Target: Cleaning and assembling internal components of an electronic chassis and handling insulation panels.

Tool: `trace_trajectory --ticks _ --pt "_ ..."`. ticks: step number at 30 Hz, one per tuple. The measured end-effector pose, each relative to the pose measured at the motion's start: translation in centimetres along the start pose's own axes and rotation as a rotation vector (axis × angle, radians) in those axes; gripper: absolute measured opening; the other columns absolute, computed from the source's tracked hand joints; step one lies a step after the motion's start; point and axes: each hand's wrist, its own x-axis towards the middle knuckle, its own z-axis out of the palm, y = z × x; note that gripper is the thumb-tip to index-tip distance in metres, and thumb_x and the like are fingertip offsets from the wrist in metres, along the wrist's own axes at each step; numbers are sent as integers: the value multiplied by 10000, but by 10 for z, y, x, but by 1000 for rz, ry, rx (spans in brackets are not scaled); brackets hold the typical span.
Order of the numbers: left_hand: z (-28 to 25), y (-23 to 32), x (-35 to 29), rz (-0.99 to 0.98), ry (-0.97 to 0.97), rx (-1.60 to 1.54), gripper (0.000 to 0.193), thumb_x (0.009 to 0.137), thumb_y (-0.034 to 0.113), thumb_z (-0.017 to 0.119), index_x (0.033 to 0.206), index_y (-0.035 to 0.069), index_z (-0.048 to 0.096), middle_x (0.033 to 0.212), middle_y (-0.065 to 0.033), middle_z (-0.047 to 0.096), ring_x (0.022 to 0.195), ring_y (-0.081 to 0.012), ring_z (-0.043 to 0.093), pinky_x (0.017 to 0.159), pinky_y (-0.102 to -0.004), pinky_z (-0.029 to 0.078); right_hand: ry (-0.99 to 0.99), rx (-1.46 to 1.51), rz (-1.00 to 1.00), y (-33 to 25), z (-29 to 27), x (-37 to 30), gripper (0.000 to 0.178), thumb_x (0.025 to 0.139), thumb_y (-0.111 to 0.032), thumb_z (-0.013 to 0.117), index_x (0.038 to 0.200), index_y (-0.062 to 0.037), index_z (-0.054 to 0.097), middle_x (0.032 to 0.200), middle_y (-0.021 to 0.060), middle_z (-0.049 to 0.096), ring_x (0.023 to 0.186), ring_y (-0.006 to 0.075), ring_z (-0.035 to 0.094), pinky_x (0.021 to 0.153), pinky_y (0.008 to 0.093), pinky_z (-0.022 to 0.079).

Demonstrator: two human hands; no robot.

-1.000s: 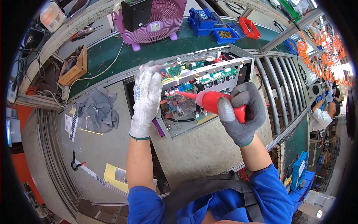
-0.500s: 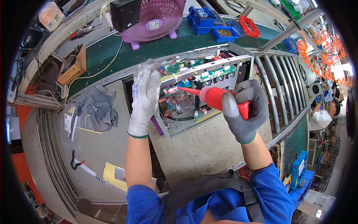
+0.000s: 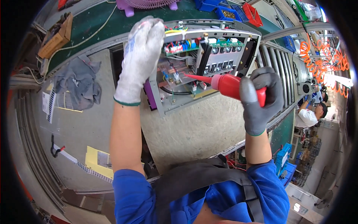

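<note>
A red squeeze bottle [image 3: 228, 86] with a long thin nozzle lies in my right hand [image 3: 261, 98], gloved in grey, the fingers wrapped round its base. Its tip points left, over the inside of an open metal equipment chassis [image 3: 175, 109] holding green circuit boards [image 3: 220, 42], coloured wires and a clear sheet. Whether the tip touches anything there, I cannot tell. My left hand [image 3: 140, 56], in a white knitted glove, grips the chassis at its left upper corner, fingers bent over the frame. The hand hides that corner. A purple panel [image 3: 150, 95] shows below it.
Left of the chassis, a grey rag [image 3: 79, 84] lies on papers, with a yellow sheet [image 3: 97, 161] nearer me. Behind are a cardboard box [image 3: 56, 37], a purple fan [image 3: 149, 3] and parts bins [image 3: 228, 14]. Metal rollers [image 3: 280, 69] run along the right. Another person [image 3: 308, 115] is far right.
The view has shifted, so the bench sits higher in the picture. The bottle's tip has moved from the upper wiring down to the chassis's lower interior. Both hands keep their grips.
</note>
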Motion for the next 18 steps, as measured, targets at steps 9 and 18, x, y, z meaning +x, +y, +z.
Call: trace_trajectory --ticks 9,18 --pt "15 -18 -6 -16 -71 32 362 911 102 620 1269 65 583 1249 -175 620 1128 -353 609 973 -451 505 -107 -81 -23 12 25 -14 223 793 -3 737 780 -63 523 852 79 568 762 149 531 712 284 451" --pt "5 -13 -5 -21 -57 5 385 874 48 645 1256 30 594 1238 -184 619 1153 -365 597 998 -445 491 -156 -67 -1 23 26 -12 209 798 -6 735 791 -61 534 858 90 576 768 144 544 700 282 465"
